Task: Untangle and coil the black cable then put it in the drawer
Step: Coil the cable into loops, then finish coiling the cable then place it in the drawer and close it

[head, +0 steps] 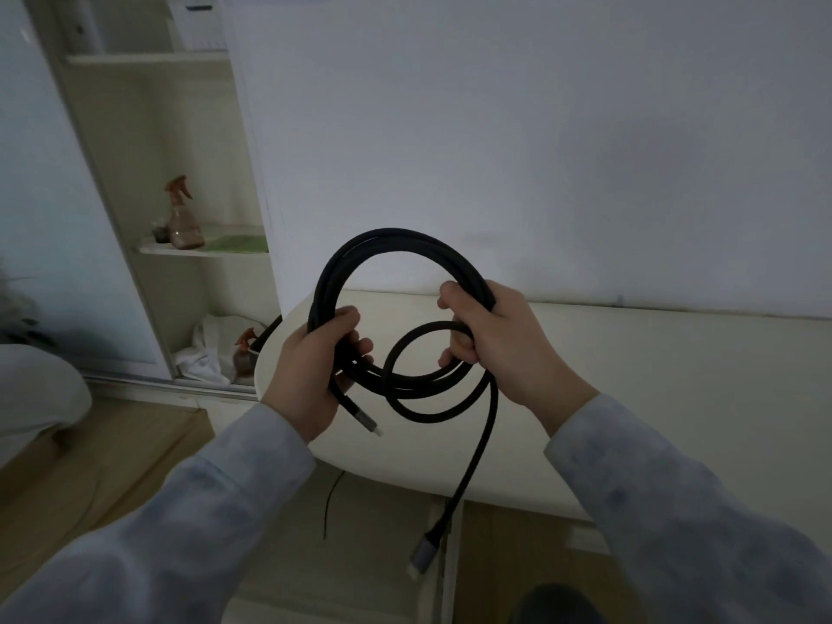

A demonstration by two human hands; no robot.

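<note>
The black cable (373, 245) is wound into several round loops held upright above the white table (630, 398). My left hand (315, 371) grips the lower left of the coil, and one grey plug end (367, 421) sticks out below its fingers. My right hand (490, 335) grips the right side of the coil together with a smaller loop. A loose tail hangs down from that loop past the table's front edge, ending in a grey plug (423, 551). No drawer shows clearly in view.
An open shelf unit (189, 173) stands at the left with a brown spray bottle (182, 218) on a shelf and crumpled white cloth (207, 349) lower down. A plain wall fills the back. Wooden floor (112, 466) lies below, with a thin dark wire (331, 502) hanging under the table.
</note>
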